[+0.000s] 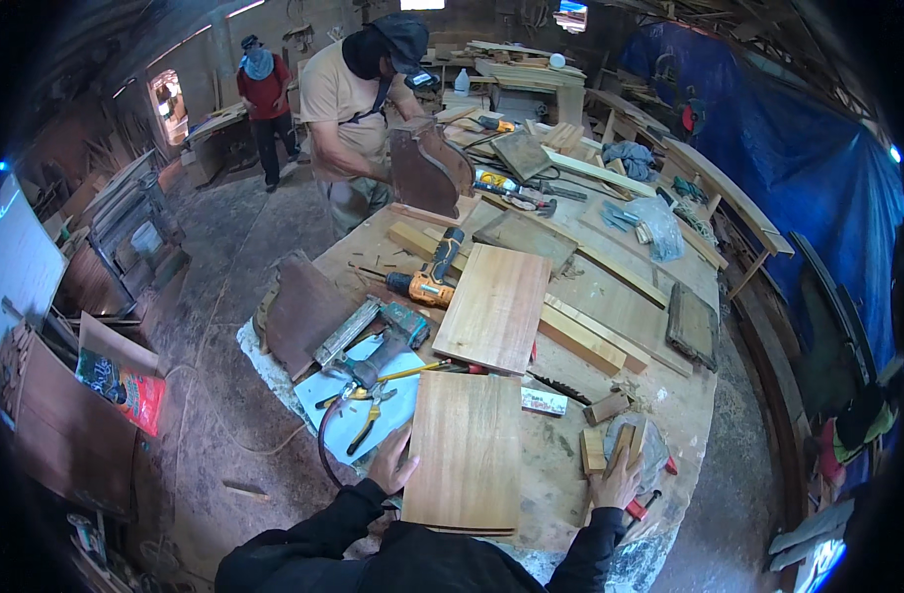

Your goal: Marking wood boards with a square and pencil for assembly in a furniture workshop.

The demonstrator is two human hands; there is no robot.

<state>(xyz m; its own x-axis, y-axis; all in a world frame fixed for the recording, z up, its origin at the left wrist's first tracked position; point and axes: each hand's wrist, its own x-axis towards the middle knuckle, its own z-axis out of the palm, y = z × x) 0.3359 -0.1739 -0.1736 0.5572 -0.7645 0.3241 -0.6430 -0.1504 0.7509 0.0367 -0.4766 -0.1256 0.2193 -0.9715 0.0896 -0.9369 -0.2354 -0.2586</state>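
A flat, light wooden board (464, 450) lies in front of me at the bench's near edge. My left hand (392, 463) rests against its left edge with the fingers apart. To the right, my right hand (618, 482) has its fingers around a small wood block (625, 442). Beside it sits another small block (593, 451), near a clear plastic bag and a red-handled clamp (642, 508). A second light board (495, 308) lies just beyond the first. Left of the boards are a teal pneumatic stapler (378, 341), yellow-and-black pliers (371, 420) and a pencil (412, 372).
An orange-and-black cordless drill (422, 287) and a dark curved wooden panel (311, 314) lie farther left. Timber strips (582, 339) cross the bench (669, 435). Across it, a person (358, 119) handles a dark carved wooden piece (427, 166). Another person (266, 109) stands farther back.
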